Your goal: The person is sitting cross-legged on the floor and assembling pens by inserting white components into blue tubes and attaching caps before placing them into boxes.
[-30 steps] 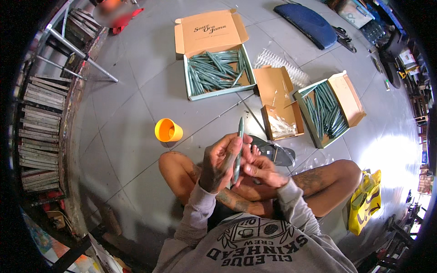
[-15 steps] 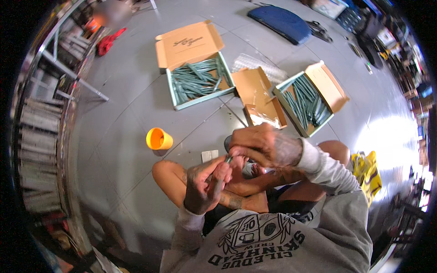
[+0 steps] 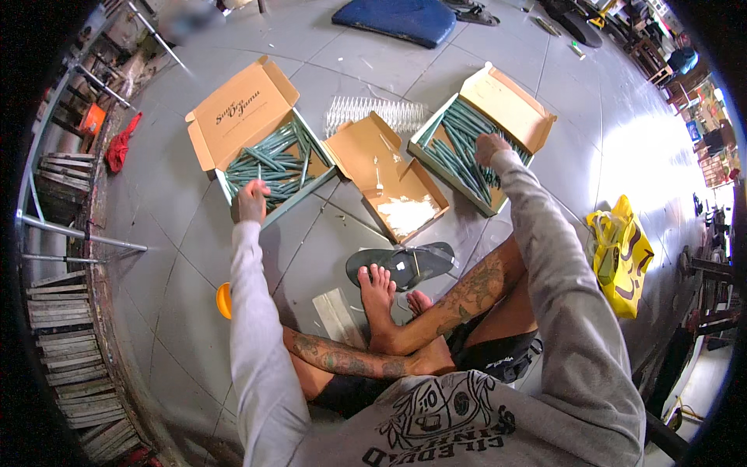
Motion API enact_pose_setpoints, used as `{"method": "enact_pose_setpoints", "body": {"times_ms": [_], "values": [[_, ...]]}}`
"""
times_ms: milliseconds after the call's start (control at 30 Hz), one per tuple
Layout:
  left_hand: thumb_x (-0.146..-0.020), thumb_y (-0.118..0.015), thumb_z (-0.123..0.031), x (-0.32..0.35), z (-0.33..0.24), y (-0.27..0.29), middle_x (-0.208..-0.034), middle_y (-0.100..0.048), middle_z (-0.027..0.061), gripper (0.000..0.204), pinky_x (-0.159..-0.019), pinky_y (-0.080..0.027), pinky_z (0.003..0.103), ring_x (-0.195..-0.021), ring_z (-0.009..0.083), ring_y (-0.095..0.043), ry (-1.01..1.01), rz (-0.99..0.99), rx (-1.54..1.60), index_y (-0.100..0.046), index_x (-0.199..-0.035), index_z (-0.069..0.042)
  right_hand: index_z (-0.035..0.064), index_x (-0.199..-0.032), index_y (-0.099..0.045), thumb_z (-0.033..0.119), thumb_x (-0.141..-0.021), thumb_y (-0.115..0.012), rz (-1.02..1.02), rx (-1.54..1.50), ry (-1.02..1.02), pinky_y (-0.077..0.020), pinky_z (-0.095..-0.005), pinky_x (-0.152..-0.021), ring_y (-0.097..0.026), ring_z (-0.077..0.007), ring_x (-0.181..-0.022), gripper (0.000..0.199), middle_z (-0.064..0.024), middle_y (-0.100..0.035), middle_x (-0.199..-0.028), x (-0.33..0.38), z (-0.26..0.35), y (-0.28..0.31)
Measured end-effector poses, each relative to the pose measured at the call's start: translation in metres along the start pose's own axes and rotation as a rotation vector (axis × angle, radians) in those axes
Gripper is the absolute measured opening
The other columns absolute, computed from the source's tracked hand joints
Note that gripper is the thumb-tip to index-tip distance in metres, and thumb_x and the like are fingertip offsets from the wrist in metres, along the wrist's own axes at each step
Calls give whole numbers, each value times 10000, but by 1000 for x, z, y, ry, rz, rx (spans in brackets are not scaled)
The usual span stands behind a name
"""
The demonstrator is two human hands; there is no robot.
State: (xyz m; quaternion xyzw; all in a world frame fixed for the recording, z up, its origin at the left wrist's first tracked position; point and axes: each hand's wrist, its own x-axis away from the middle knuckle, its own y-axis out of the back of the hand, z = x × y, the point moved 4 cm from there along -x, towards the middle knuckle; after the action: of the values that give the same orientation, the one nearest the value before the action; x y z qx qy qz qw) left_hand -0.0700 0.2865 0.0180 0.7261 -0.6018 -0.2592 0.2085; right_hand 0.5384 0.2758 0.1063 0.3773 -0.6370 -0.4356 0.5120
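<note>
left hand (image 3: 250,201) at ten o'clock, right hand (image 3: 492,148) at two, fingers curled, though whether they pinch anything i cannot tell; by them, slim, tapered green sticks (image 3: 455,144) heap in cardboard boxes (image 3: 303,200) on grey tiles (image 3: 187,261), a blue cushion (image 3: 397,22) at twelve.

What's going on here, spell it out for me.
A person sits cross-legged on the tiled floor, arms spread between two open boxes. The left hand is at the near edge of the left box; the right hand is over the right box. Both boxes contain slim green sticks. Whether either grip has closed on one is unclear. Between them, a smaller box holds white pieces.
</note>
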Motion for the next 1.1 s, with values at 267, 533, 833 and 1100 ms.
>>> {"method": "enact_pose_setpoints", "body": {"times_ms": [267,533,833,1100], "values": [[-962,-533,-474,0,-26,-3,-1369,-589,144,535,-1054,-415,462,-1239,357,-543,-198,-55,-550,-587,-1344,-104,-8,-1028,-709,161,-828,-657,27,-61,-106,-608,-452,-779,-720,-347,-972,267,-211,-722,-1046,-8,-33,-78],[-986,-575,-359,190,-100,15,-1143,-705,160,378,-952,-488,413,-1065,328,-645,-134,-54,-165,-705,-1167,-53,57,-1161,-686,338,-775,-781,149,-106,-193,-572,-460,-888,-680,-352,-1087,486,-188,-697,-1164,-15,-13,-82],[-841,-725,-291,282,-179,-136,-1085,-593,8,318,-811,-432,408,-984,229,-562,-459,201,-375,-681,-1127,-157,108,-1174,-697,325,-727,-859,144,85,-45,-544,-435,-966,-648,-323,-1158,523,-160,-680,-1221,-6,-6,-56],[-814,-753,-241,273,-180,-192,-1007,-605,-23,432,-787,-448,393,-923,208,-568,-696,330,-433,-628,-1227,-230,-32,-835,-718,115,-670,-803,255,99,152,-607,-429,-620,-734,-309,-710,237,-173,-721,-765,35,1,-9]]}}
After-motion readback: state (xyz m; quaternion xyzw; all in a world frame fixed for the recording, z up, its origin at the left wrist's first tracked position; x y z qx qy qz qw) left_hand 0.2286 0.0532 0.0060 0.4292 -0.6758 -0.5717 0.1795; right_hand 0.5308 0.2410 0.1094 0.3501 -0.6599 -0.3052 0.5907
